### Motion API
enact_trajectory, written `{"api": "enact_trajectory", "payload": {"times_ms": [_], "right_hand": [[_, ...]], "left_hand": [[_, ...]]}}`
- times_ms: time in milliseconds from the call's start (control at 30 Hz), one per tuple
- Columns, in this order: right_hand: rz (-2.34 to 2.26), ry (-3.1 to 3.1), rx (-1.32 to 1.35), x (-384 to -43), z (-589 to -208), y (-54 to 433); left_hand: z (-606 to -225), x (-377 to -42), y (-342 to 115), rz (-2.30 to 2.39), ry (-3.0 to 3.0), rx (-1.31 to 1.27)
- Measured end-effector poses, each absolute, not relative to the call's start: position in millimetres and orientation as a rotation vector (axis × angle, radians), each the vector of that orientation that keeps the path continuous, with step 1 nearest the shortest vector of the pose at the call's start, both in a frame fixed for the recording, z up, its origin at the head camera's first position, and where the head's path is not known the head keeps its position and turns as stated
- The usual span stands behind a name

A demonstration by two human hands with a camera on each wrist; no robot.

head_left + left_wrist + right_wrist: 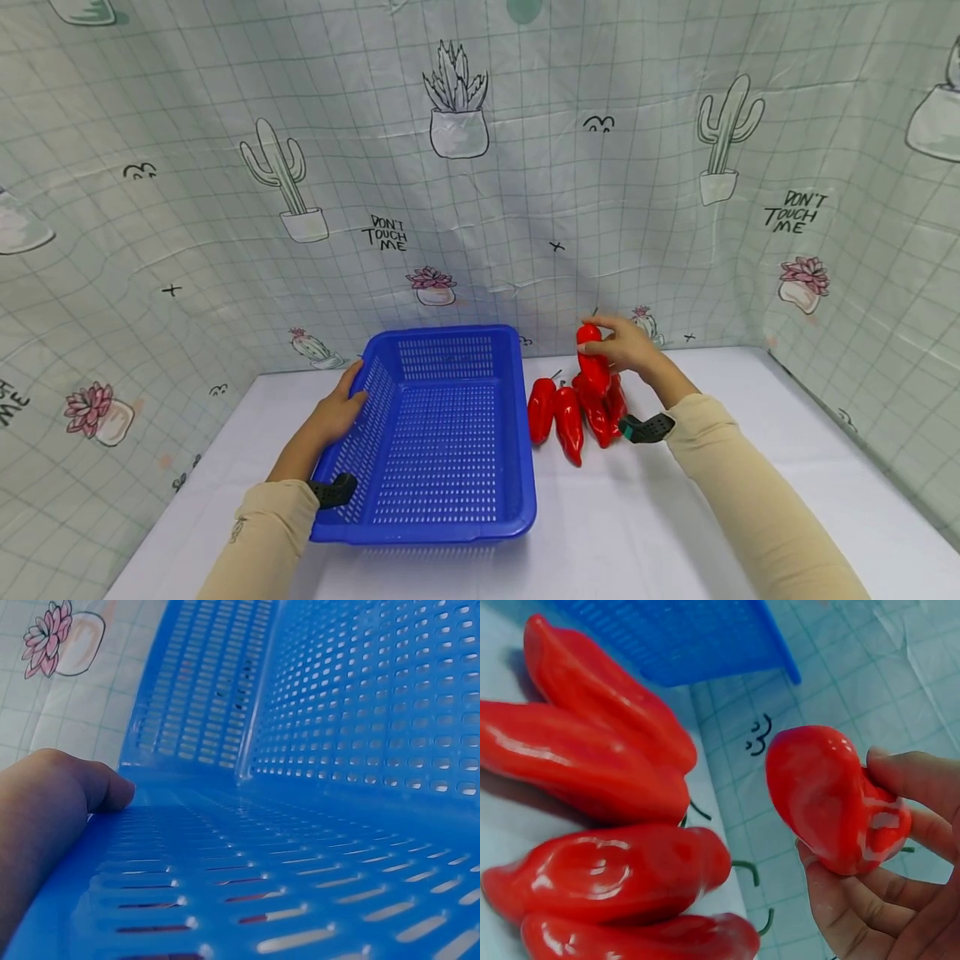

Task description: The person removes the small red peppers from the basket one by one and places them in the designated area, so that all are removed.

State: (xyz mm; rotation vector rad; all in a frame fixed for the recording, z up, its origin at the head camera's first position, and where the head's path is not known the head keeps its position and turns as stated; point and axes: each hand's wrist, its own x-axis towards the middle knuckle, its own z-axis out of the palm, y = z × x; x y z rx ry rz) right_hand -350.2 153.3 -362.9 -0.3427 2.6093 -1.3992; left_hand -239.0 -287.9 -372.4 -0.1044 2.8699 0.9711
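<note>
In the head view, my left hand (337,413) grips the left rim of an empty blue plastic basket (427,533) with slotted sides. The left wrist view has the thumb (111,787) over the rim, with the fingers hidden behind the basket wall. Between its thumb and fingers, my right hand (626,342) holds a red pepper (593,367) near its stem end, tip downward. This held pepper (817,799) is seen end-on in the right wrist view. Below it, several more red peppers (568,423) lie side by side just right of the basket.
A white cloth (600,533) covers the table. Behind and along both sides hangs a gridded curtain (525,192) printed with potted cacti. Each wrist wears a black strap (647,428).
</note>
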Motion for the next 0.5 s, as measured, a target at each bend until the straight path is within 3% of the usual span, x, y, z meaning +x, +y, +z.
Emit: {"api": "enact_trajectory", "payload": {"times_ms": [500], "right_hand": [[-1.373, 2.649, -0.241, -352, -380, 175]], "left_hand": [[-372, -240, -287, 0.961, 2.873, -0.112]]}}
